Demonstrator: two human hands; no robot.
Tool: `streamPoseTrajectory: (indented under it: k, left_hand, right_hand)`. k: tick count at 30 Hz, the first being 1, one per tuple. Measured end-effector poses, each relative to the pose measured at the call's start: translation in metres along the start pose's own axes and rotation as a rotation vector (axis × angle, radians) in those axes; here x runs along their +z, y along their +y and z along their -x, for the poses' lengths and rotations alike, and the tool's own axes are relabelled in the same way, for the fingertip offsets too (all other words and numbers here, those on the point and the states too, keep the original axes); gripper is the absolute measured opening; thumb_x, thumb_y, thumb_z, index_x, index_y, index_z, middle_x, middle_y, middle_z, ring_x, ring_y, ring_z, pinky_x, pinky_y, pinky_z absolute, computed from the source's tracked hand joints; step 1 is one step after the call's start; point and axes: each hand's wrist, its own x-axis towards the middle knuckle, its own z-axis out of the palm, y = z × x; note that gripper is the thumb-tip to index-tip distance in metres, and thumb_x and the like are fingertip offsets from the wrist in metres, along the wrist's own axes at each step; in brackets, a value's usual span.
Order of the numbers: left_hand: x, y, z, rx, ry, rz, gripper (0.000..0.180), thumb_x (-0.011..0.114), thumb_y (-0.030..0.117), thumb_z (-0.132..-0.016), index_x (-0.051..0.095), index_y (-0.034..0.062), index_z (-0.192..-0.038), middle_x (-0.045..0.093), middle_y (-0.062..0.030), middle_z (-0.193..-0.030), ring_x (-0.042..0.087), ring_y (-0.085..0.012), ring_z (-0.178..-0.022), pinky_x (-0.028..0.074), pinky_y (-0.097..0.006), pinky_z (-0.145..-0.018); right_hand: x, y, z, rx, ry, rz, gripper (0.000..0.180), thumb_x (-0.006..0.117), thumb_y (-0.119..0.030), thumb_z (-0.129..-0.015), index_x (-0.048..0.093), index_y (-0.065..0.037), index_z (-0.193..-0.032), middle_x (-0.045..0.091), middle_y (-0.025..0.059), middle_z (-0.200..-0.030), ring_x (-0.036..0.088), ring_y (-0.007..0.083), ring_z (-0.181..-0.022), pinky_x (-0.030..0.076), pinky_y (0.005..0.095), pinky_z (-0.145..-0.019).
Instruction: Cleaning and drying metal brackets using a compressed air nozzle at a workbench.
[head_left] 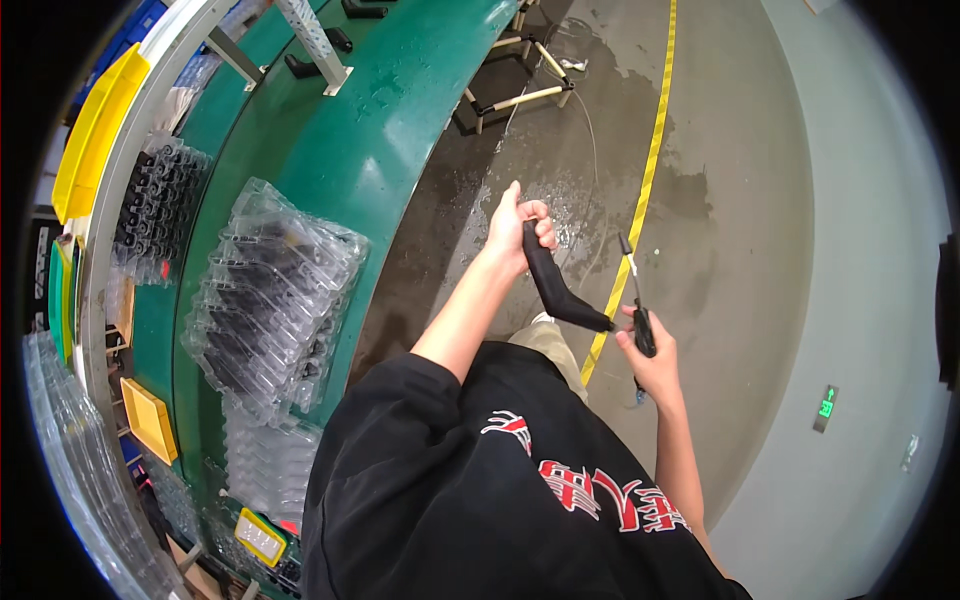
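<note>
My left hand (518,228) is closed around the upper end of a black curved part (560,292), held out over the floor. The part's lower end reaches almost to my right hand (652,362). My right hand grips a slim tool (636,300) with a black handle and a thin metal tip pointing up and away. The tool's tip stands just right of the black part, not touching it. My black shirt with red and white print (520,490) fills the lower middle of the view.
A green workbench (380,130) curves along the left, carrying stacks of clear plastic trays (270,300). Yellow bins (95,130) sit along its far side. On the grey floor are a yellow line (650,160), wet patches and a metal-legged frame (520,95).
</note>
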Motion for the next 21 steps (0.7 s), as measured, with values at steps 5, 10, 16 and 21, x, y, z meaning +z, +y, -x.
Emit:
streamPoseTrajectory:
  k: [5,10,16,21]
  left_hand:
    - [0.009,0.009,-0.002,-0.14,-0.147,0.464,0.049,0.046,0.051,-0.099,0.054,0.0092,-0.075,0.05,-0.0026,-0.058,0.048,-0.0162,-0.05,0.041,-0.031,-0.055]
    - [0.052,0.007,0.008,0.041,-0.097,0.385,0.042,0.052,0.046,-0.098,0.057,0.0071,-0.084,0.055,-0.0041,-0.064,0.054,-0.0176,-0.057,0.045,-0.032,-0.061]
    - [0.098,-0.053,0.037,0.265,0.087,-0.109,0.032,0.067,0.023,-0.092,0.052,0.0021,-0.111,0.065,-0.0111,-0.089,0.064,-0.0213,-0.082,0.051,-0.035,-0.085]
    - [0.075,-0.086,0.042,0.338,0.206,0.115,0.032,0.065,0.014,-0.091,0.047,0.0054,-0.117,0.062,-0.0115,-0.094,0.064,-0.0229,-0.082,0.052,-0.037,-0.085]
  right_hand:
    - [-0.038,0.009,-0.02,0.03,-0.237,-0.092,0.035,0.073,-0.015,-0.083,0.065,-0.002,-0.115,0.068,0.0037,-0.096,0.057,0.0124,-0.08,0.046,0.025,-0.076]
    - [-0.06,0.007,-0.051,0.026,-0.38,-0.239,0.032,0.073,-0.015,-0.084,0.066,-0.003,-0.113,0.065,0.0026,-0.091,0.055,0.012,-0.078,0.044,0.0242,-0.074]
    - [-0.052,0.008,-0.094,-0.077,-0.393,-0.345,0.03,0.073,-0.017,-0.086,0.067,-0.003,-0.112,0.063,0.0017,-0.086,0.054,0.0113,-0.075,0.043,0.0234,-0.071]
    - [-0.027,0.009,-0.114,-0.128,-0.51,-0.28,0.029,0.072,-0.018,-0.088,0.067,-0.004,-0.113,0.063,0.0009,-0.083,0.056,0.0108,-0.074,0.044,0.0235,-0.07]
